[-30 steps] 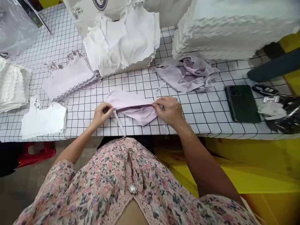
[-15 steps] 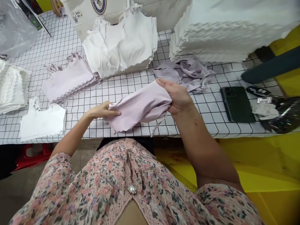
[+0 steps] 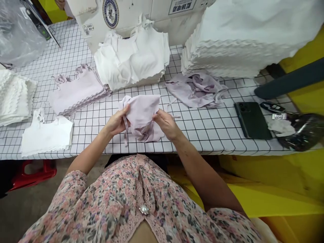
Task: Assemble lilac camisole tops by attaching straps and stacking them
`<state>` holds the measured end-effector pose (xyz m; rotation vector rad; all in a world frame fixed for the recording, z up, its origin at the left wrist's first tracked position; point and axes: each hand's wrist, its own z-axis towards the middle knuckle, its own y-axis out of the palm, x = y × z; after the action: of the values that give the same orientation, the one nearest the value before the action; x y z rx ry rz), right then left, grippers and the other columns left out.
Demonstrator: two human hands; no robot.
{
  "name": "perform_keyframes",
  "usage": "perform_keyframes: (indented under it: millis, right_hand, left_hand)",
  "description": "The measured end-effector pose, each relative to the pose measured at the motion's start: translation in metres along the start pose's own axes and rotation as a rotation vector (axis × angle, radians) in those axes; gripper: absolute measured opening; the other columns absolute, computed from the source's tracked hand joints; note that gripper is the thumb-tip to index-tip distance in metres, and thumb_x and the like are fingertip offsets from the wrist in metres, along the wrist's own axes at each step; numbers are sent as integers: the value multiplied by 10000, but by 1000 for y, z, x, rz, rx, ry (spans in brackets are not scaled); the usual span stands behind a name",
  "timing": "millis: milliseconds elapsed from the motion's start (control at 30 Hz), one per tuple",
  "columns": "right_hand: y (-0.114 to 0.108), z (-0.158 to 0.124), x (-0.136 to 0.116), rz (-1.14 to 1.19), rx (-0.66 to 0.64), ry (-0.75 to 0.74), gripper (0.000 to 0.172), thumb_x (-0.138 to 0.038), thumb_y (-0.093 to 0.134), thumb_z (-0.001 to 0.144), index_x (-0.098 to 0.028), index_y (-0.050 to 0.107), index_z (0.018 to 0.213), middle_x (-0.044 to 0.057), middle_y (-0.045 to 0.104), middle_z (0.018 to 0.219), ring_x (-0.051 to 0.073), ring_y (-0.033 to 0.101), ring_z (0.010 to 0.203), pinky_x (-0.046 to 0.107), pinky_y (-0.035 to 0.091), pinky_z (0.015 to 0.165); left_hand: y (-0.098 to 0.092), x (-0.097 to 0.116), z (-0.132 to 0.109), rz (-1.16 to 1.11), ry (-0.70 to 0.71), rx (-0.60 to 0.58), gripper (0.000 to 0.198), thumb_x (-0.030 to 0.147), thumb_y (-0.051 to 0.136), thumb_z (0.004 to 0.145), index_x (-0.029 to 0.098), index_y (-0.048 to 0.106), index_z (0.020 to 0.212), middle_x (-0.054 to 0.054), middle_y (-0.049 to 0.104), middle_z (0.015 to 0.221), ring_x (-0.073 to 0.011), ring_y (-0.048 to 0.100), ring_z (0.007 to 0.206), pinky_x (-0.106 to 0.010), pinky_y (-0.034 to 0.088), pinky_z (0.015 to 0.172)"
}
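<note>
Between my hands, just above the front of the table, is a lilac camisole top (image 3: 144,109) with thin straps dangling at both sides. My left hand (image 3: 118,120) is closed on its left edge, thumb on top. Fingers of my right hand (image 3: 165,123) pinch its right edge. The lower part of the cloth hangs bunched on the tabletop. Beyond my right hand lies a crumpled heap of lilac tops (image 3: 197,89). To the left is a neat stack of lilac tops (image 3: 77,91) with wavy hems.
A checked tablecloth (image 3: 212,130) covers the table. White tops (image 3: 131,57) are stacked before a cardboard box (image 3: 162,20); a taller white fabric pile (image 3: 227,50) stands right. One white top (image 3: 47,135) lies front left. A phone (image 3: 252,120), key fob (image 3: 272,107) and black plastic bag (image 3: 306,131) sit right.
The lilac top was stretched wide between my hands; now it is gathered narrower with its lower part bunched. My right hand has moved left and down, my left hand slightly right.
</note>
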<state>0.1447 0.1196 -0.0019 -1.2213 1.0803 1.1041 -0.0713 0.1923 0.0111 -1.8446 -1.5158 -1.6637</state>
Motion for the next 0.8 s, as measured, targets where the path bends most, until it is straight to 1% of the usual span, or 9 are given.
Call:
perform_keyframes:
  millis: [100, 200, 267, 333, 400, 467, 533, 633, 800]
  right_hand:
    - [10, 14, -6, 224, 107, 28, 707, -826, 847, 676, -218, 690, 1003, 53, 750, 972, 201, 690, 887, 330, 594, 784]
    - [4, 27, -23, 200, 135, -55, 518, -708, 811, 808, -212, 679, 878, 12, 674, 827, 147, 603, 756, 287, 515, 681]
    - [-1, 34, -41, 78, 17, -107, 434, -618, 776, 880, -202, 677, 809, -6, 616, 739, 123, 540, 674, 266, 419, 587]
    - [-5, 41, -66, -73, -214, -145, 403, -524, 786, 898, -184, 671, 716, -15, 572, 663, 103, 488, 618, 262, 351, 553]
    - [-11, 48, -95, -177, -388, -192, 386, -442, 804, 901, -164, 679, 664, -15, 570, 639, 86, 472, 608, 259, 352, 569]
    - [-22, 54, -125, -236, -478, -212, 331, -403, 808, 907, -146, 736, 711, -11, 605, 656, 74, 483, 608, 249, 359, 574]
    - [-38, 57, -152, -249, -523, -193, 295, -413, 819, 902, -135, 786, 810, -7, 637, 692, 67, 495, 608, 237, 347, 550]
    - [-62, 56, -178, -103, -524, -149, 333, -455, 882, 846, -143, 764, 842, -13, 639, 731, 66, 514, 640, 221, 366, 540]
    - [-81, 52, -198, 135, -384, -18, 495, -514, 995, 706, -158, 670, 814, -53, 587, 674, 43, 514, 590, 189, 357, 493]
  left_hand:
    - [-5, 0, -5, 59, 67, 56, 581, 722, 786, 858, 192, 748, 1095, -104, 819, 973, -292, 807, 995, -402, 686, 833]
    - [-19, 16, -13, 366, 93, 92, 570, 728, 799, 842, 162, 767, 899, -114, 785, 816, -258, 781, 819, -391, 653, 758]
    - [-22, 36, -15, 643, 207, 154, 517, 659, 862, 814, 158, 748, 759, -98, 742, 726, -225, 749, 767, -359, 618, 743]
    - [-12, 59, -9, 755, 406, 174, 448, 606, 889, 813, 173, 775, 825, -84, 761, 827, -223, 757, 908, -337, 605, 821]
    - [9, 79, 1, 675, 439, -11, 504, 689, 748, 923, 194, 797, 1008, -83, 783, 1002, -242, 745, 1097, -345, 606, 905]
    - [31, 96, 10, 581, 289, -239, 704, 854, 610, 916, 172, 781, 939, -78, 751, 874, -242, 755, 947, -335, 608, 758]
    - [46, 108, 15, 529, 206, -391, 750, 895, 707, 804, 149, 755, 851, -48, 683, 728, -178, 693, 716, -274, 530, 583]
    - [55, 123, 14, 531, 242, -500, 642, 712, 947, 687, 128, 759, 876, -12, 669, 707, -85, 588, 577, -207, 420, 488]
    - [50, 140, 11, 631, 284, -545, 693, 772, 928, 647, 136, 777, 877, -59, 740, 804, -144, 692, 668, -234, 520, 543]
